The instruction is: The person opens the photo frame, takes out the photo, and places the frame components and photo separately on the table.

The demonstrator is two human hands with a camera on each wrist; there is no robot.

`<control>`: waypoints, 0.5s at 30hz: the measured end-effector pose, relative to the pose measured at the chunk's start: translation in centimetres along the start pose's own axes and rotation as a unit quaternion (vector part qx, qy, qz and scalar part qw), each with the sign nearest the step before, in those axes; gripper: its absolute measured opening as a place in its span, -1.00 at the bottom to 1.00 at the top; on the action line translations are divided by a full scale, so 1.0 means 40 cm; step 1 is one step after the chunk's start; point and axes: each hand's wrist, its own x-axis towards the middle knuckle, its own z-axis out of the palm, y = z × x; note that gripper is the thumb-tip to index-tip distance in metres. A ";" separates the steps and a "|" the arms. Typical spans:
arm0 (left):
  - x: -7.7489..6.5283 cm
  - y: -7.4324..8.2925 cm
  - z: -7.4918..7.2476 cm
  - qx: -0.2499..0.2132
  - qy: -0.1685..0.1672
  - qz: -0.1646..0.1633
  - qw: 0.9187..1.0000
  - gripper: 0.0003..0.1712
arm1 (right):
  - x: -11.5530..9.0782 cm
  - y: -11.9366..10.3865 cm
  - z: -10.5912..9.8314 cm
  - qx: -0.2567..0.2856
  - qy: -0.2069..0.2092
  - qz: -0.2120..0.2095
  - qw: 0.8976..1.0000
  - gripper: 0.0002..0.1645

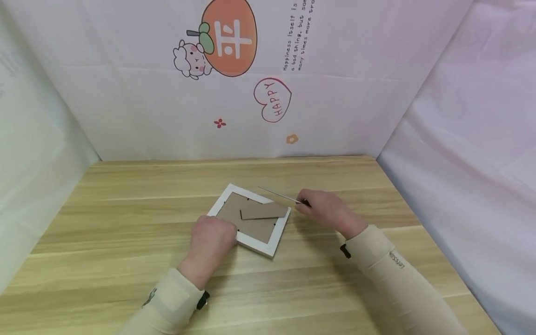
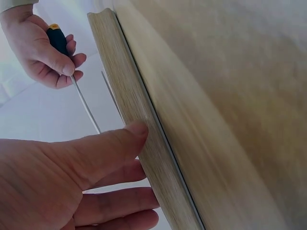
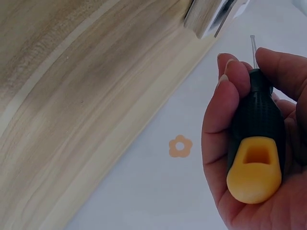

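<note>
A white-bordered picture frame (image 1: 255, 245) lies back side up, its brown backing board (image 1: 228, 208) and fold-out stand (image 1: 268, 211) showing. At the frame's near left side, my left hand (image 1: 212, 237) grips the edge; the thumb presses the wood-grained side (image 2: 158, 167) in the left wrist view. My right hand (image 1: 324, 208) holds a screwdriver just right of the frame, its thin shaft (image 1: 276, 193) pointing left over the far right edge. The dark handle with a yellow end (image 3: 254, 167) lies in the right palm, with thumb and fingertips around its neck.
The wood-grain table (image 1: 293, 298) carries the frame. A white printed cloth (image 1: 138, 102) stands behind the table's far edge, and white cloth walls (image 1: 473, 153) rise on both sides.
</note>
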 end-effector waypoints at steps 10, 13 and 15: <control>-0.002 0.027 0.002 0.012 0.009 -0.008 1.000 -0.56 | 0.000 -0.002 0.009 -0.008 -0.002 -0.002 1.000 -0.74; -0.003 0.035 0.003 0.023 0.028 -0.005 0.999 -0.54 | 0.000 -0.002 0.011 -0.010 0.000 -0.004 1.000 -0.75; -0.004 0.039 0.003 0.025 0.041 -0.004 0.999 -0.53 | 0.000 -0.001 0.014 -0.010 -0.001 -0.006 1.000 -0.76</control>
